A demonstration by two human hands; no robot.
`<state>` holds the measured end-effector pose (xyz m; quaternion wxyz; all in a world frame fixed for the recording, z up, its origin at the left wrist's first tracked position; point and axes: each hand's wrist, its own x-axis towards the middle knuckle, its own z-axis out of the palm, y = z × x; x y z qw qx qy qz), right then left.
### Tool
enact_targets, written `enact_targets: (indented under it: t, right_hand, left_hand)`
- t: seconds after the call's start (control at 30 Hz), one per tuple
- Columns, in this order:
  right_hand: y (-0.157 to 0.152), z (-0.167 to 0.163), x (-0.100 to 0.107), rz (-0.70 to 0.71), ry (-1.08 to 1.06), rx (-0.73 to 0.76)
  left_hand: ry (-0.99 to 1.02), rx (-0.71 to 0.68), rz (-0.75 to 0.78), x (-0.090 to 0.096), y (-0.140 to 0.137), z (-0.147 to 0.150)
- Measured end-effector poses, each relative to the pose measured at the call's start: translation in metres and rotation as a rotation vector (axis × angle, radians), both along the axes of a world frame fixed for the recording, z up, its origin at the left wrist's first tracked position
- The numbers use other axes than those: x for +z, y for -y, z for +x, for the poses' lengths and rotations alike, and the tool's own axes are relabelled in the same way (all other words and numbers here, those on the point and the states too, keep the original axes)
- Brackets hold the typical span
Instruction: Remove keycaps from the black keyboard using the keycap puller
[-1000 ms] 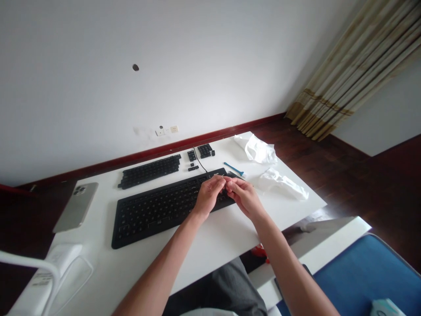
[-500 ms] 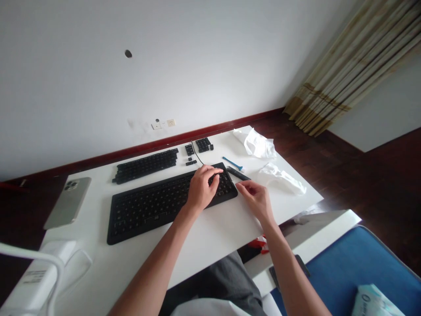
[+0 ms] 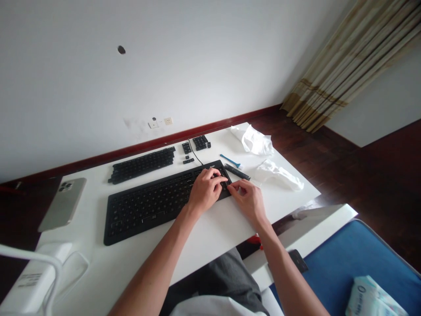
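Keyboard (image 3: 148,206) is flat on the desk (image 3: 210,239) in front of me, mostly bare: rows of pale dots where caps would sit. Loose keycaps (image 3: 143,164) are laid out behind it, one long block at left, smaller groups either side of the cable (image 3: 196,153). So I'd judge the caps are off over the stretch I can check, with the loose lot not on the board. Unsettled bit is the right end, where both hands are. Left hand (image 3: 204,189) is on it, fingers bent, thumb near forefinger; can't tell if it grips anything. Right hand (image 3: 246,197) is at the right edge, thumb and forefinger drawn together pinch-style; anything between them is too small to see, so can't call it. My hands hide many right-end keys. Blue tool (image 3: 229,160) and black tool (image 3: 237,171) lie just beyond, unheld; black one's type unclear. Cable's far end is out of sight past the back edge.
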<state>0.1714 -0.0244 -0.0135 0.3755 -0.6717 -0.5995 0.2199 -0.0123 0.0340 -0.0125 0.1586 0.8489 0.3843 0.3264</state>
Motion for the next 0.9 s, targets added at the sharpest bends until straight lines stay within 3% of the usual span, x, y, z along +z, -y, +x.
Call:
enact_targets:
  t: [0.9]
  right_hand:
    - [0.0006, -0.0036, -0.002, 0.082, 0.103, 0.044]
  left_hand:
    - [-0.128, -0.001, 0.03, 0.0009, 0.0014, 0.0028]
